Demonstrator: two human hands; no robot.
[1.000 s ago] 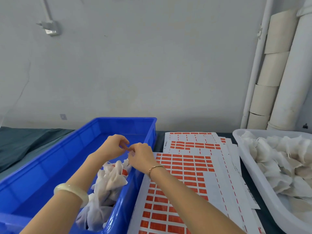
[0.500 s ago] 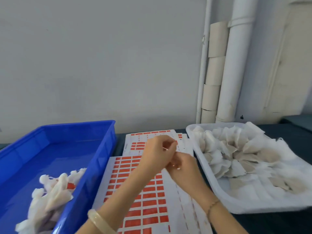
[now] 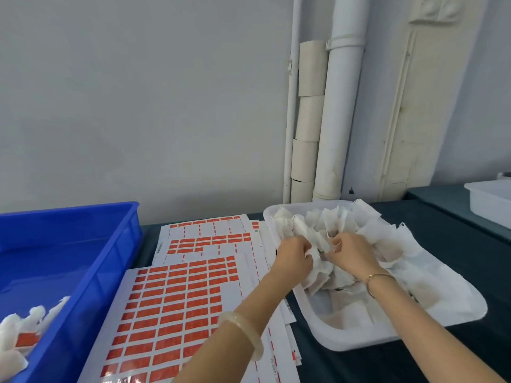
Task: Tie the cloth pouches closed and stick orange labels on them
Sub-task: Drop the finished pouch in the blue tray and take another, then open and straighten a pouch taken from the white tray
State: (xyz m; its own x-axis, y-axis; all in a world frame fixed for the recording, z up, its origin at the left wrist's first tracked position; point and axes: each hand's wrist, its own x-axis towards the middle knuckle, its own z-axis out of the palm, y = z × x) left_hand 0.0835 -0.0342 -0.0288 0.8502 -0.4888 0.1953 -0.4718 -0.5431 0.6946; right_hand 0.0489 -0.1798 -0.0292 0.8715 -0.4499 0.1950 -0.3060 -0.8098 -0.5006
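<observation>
As my left grip [image 3: 294, 257] curls round a fresh pouch [image 3: 318, 261] and my right grip [image 3: 351, 251] pinches its cloth, both have just crossed from the blue bin [image 3: 83, 244] into the white tray [image 3: 345, 341], so the last one's done and the next tie begins! Count: one bin, this tray plus a second tray [image 3: 489, 200] far right, at least three label sheets [image 3: 177, 308], pouches too heaped to number

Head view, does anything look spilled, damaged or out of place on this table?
Nothing spilled or damaged. The orange label sheets lie fanned unevenly, and loose white cloth hangs over the white plastic tray's far right rim. The left hand and right hand grip white cloth pouches inside.
</observation>
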